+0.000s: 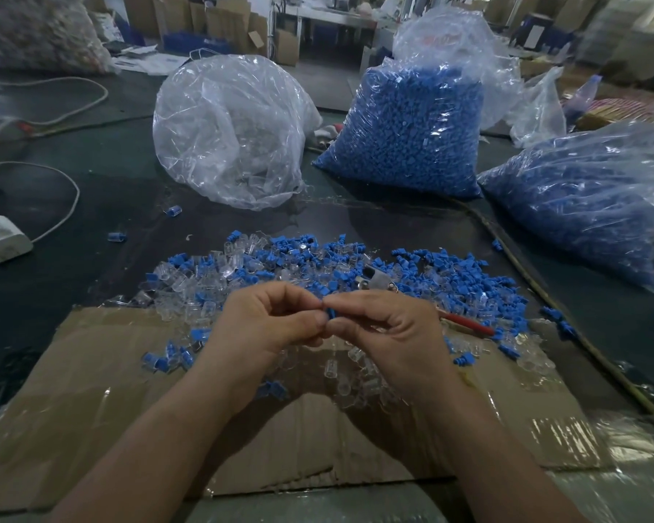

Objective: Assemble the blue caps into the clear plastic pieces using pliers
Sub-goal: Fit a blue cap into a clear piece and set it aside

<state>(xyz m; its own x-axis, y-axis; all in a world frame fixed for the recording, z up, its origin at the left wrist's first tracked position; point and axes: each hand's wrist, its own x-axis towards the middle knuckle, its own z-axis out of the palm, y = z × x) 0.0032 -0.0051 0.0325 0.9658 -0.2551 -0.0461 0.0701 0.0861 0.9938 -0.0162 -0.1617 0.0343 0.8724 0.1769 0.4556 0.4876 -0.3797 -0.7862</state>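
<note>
My left hand (269,322) and my right hand (386,330) meet fingertip to fingertip above the cardboard. Between them they pinch a small blue cap (332,314); whether a clear piece sits in the left fingers is hidden. Pliers lie in the pile behind my right hand, the metal jaws (374,280) pointing away and the red handle (469,322) sticking out to the right. A loose pile of blue caps (450,269) and clear plastic pieces (189,292) spreads across the table beyond my hands.
A flattened cardboard sheet (136,417) covers the near table. Behind the pile stand a clear bag (231,130) of clear pieces and two bags of blue caps (412,130) (582,198). A white power strip (1,239) with cable lies at the left.
</note>
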